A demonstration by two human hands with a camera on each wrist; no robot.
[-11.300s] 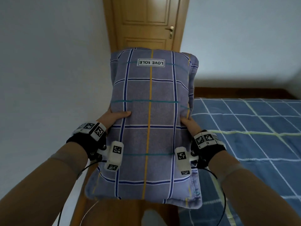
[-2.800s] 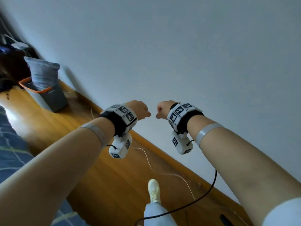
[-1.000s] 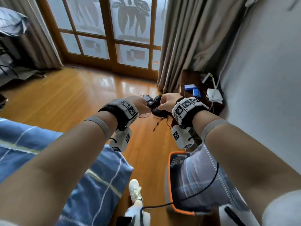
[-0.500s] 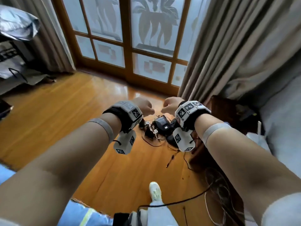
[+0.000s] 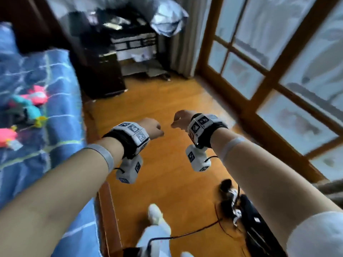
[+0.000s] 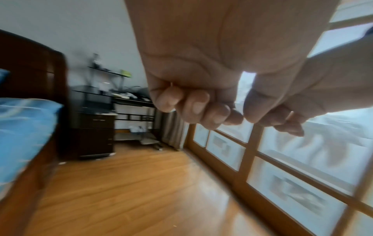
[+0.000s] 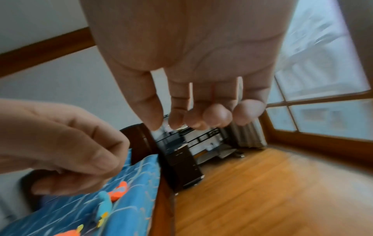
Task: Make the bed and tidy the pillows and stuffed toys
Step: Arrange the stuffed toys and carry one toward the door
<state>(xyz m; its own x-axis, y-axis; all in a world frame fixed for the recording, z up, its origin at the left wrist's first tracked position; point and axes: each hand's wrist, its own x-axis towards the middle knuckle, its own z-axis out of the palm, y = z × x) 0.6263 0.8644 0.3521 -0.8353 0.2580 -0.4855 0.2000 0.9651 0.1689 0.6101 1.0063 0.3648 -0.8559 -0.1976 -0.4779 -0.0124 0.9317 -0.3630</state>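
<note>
Looking down from the head view, the left hand [image 5: 153,127] and right hand [image 5: 182,118] hang side by side over the wooden floor [image 5: 167,164] with fingers curled and nothing in them — carried free, I judge, for the stuffed toys [image 5: 31,101] lying on the blue bed [image 5: 46,145], well off to the left of the left fingers. From the left wrist, the fingers [image 6: 193,103] fold into the palm around nothing, the bed low to their left. From the right wrist, the fingers [image 7: 214,115] droop loosely bent and empty, the toys [image 7: 113,196] below and left of them — no pillow shows anywhere.
</note>
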